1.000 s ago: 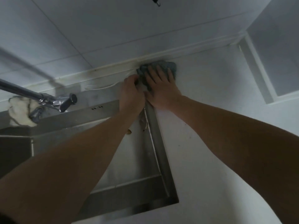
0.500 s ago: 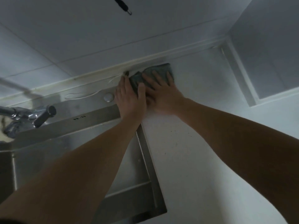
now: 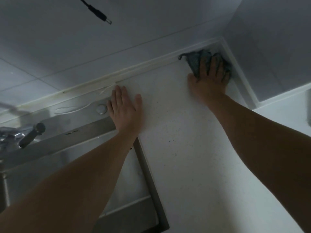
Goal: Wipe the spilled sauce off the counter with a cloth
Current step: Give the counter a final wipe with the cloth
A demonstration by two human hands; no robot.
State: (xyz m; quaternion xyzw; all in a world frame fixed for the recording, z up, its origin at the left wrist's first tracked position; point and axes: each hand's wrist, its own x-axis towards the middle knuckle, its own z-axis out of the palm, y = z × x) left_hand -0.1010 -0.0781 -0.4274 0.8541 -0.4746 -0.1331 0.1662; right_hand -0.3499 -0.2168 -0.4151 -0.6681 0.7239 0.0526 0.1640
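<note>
Head view shows the right hand (image 3: 209, 76) pressing a crumpled blue-grey cloth (image 3: 195, 60) flat into the far corner of the white counter (image 3: 185, 157), fingers spread and nearly straight over it, thumb alongside. Well to its left, the left hand (image 3: 125, 108) lies flat and empty, palm down, where counter meets the steel sink (image 3: 148, 165) rim. No sauce is plainly visible; only faint dark specks lie nearer than the right hand. Bunched as it is, the cloth could push residue into the wall seam rather than lift it. Below the left forearm, the sink basin appears to hold nothing, though much is hidden.
</note>
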